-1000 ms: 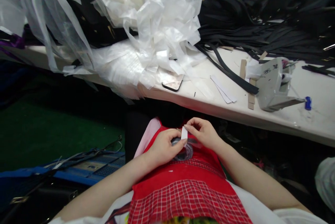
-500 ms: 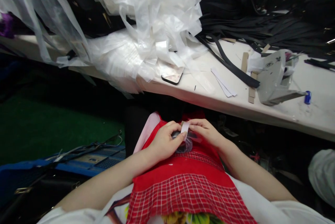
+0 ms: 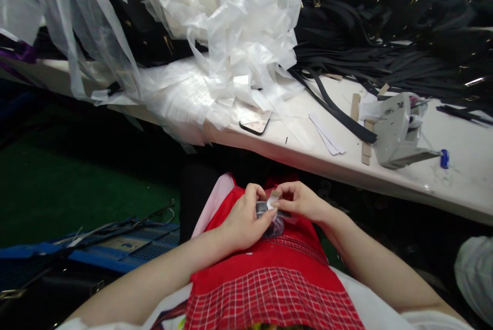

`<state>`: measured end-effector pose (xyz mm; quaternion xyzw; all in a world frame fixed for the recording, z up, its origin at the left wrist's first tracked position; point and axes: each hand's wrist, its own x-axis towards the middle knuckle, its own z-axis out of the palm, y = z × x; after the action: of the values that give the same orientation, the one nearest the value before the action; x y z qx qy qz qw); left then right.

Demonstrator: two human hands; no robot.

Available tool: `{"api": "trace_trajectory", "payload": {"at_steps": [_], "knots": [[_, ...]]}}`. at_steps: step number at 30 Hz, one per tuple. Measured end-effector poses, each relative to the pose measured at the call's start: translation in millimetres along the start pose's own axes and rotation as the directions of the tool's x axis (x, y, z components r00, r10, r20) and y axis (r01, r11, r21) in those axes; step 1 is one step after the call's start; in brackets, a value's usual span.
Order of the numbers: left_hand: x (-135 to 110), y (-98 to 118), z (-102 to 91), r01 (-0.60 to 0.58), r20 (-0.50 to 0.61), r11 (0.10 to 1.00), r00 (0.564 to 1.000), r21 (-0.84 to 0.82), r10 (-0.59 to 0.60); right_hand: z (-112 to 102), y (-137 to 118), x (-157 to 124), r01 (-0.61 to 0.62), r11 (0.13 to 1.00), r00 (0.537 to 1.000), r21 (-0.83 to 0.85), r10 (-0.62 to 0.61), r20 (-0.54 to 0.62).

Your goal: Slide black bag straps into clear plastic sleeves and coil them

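Both hands work close together over my lap, just below the table edge. My left hand (image 3: 246, 217) is curled around a small dark metal piece (image 3: 262, 209). My right hand (image 3: 300, 200) pinches a small white strip (image 3: 272, 203) against that piece, fingertips pressed together. The hands touch at the fingertips. A red apron with a checked lower part (image 3: 277, 278) lies under them.
A white table (image 3: 404, 176) runs across in front, with a phone (image 3: 254, 124), white paper strips (image 3: 327, 135), a grey tool (image 3: 396, 132), a small blue object (image 3: 444, 158), black straps (image 3: 385, 57) and a heap of clear plastic film (image 3: 215, 37). A blue crate (image 3: 127, 248) sits on the floor at left.
The white strip stood upright between my fingers a second ago; now it is folded down lower against the dark piece. Both hands stay in place over my lap.
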<state>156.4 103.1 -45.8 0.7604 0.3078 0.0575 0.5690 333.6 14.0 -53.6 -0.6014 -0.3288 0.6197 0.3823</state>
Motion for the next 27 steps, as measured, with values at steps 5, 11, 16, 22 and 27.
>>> {"api": "trace_trajectory", "payload": {"at_steps": [5, 11, 16, 22, 27], "knots": [[11, 3, -9.1, 0.118, 0.308, 0.991, 0.947, -0.063, -0.093, 2, -14, -16, 0.312, 0.780, 0.941, -0.543, -0.332, 0.063], [26, -1, -16.7, 0.368, 0.342, 0.736, 0.919, -0.568, -0.195, 8, -8, -35, 0.373, 0.196, 0.829, -0.907, -0.509, 0.231], [38, 9, -10.5, 0.345, 0.274, 0.694, 0.937, -0.632, -0.216, 2, -10, -42, 0.317, 0.247, 0.770, -0.916, -0.630, 0.097], [42, -14, -20.6, 0.335, 0.297, 0.774, 0.934, -0.538, -0.198, -121, -27, -101, -0.197, 0.472, 0.174, -0.860, -0.846, -0.504], [49, -52, -10.0, 0.311, 0.261, 0.786, 0.945, -0.535, -0.197, -239, -21, -141, -0.101, 0.939, -0.091, -0.330, -0.339, -0.936]]}}
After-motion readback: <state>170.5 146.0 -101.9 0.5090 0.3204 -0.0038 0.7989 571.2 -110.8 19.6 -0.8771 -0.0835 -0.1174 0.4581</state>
